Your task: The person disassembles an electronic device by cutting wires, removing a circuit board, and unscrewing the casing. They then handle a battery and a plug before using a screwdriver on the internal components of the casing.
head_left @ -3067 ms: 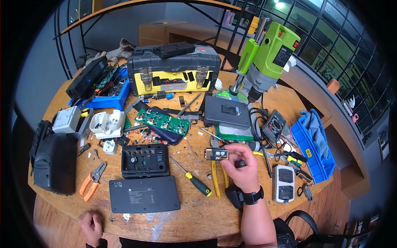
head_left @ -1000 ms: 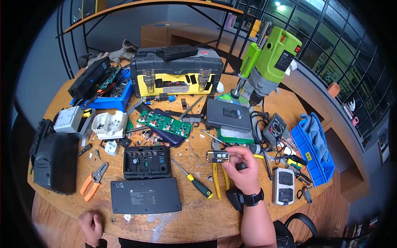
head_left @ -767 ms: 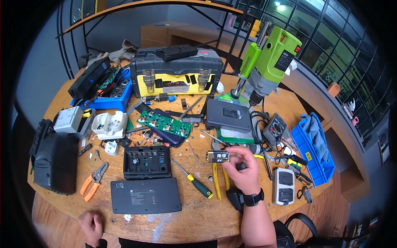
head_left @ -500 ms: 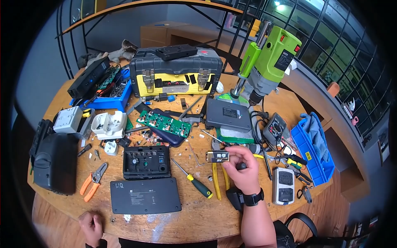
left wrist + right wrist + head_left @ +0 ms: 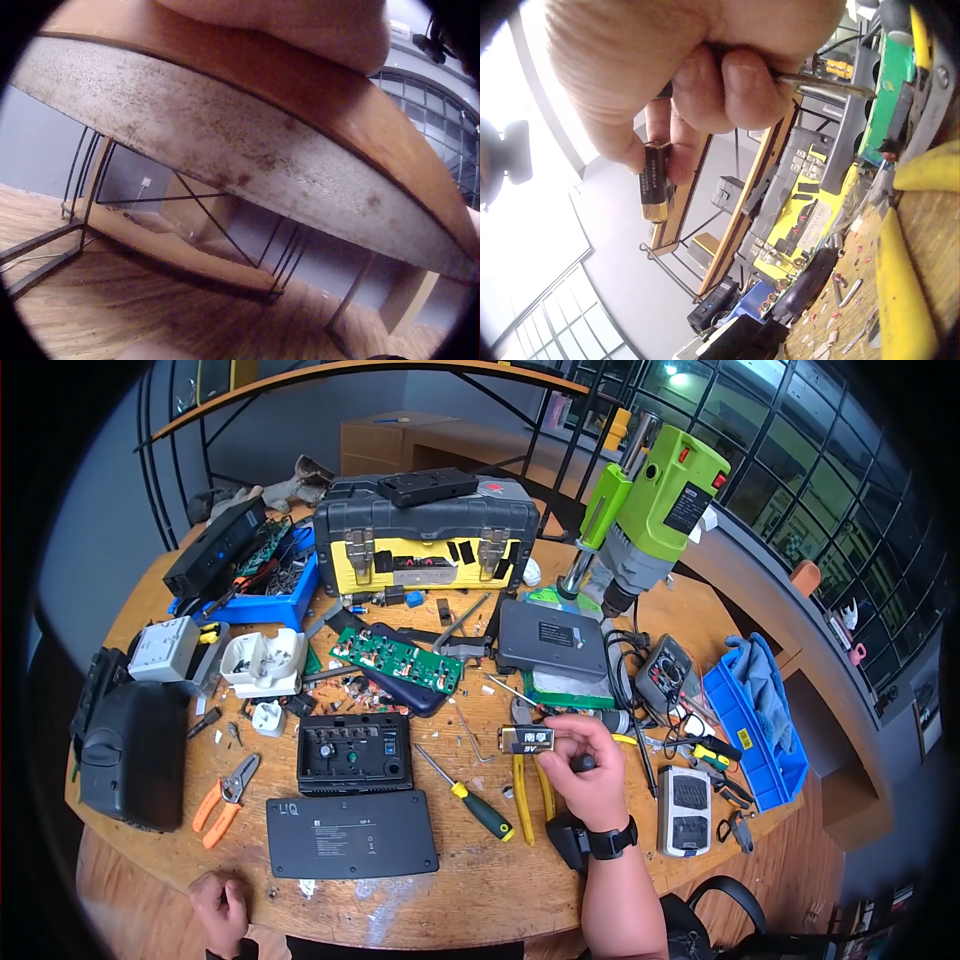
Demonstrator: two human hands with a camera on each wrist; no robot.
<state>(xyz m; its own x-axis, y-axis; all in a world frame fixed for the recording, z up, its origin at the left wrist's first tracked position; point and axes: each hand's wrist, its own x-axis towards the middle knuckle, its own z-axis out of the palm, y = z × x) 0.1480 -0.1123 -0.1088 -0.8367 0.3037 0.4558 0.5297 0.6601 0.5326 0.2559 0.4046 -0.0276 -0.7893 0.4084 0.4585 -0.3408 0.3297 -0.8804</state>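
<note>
in our right hand (image 5: 588, 765) we pinch the battery (image 5: 526, 740) between the thumb and the fingers; it lies sideways, its printed label turned to the head camera. the other fingers of this hand are curled round a dark tool (image 5: 583, 762), and the right wrist view shows its thin metal shaft coming out of the fist. the battery is above the table (image 5: 470, 900), near the upper ends of the yellow handles (image 5: 523, 800).

our left hand (image 5: 218, 905) rests at the near edge of the table, with its fingers curled together and nothing seen in them; the left wrist view shows only a part of the hand above the edge.

between our hands we have the grey panel (image 5: 352, 834), lying flat just in front of the open black case (image 5: 354, 752). to their right lies the screwdriver (image 5: 478, 806), and to their left the orange pliers (image 5: 226, 800). behind the case is the green circuit board (image 5: 395, 658), and farther back stand the toolbox (image 5: 425, 525) and the green drill (image 5: 665, 500). at the far right, the cloth (image 5: 765, 680) lies in the blue tray (image 5: 772, 772).
</note>
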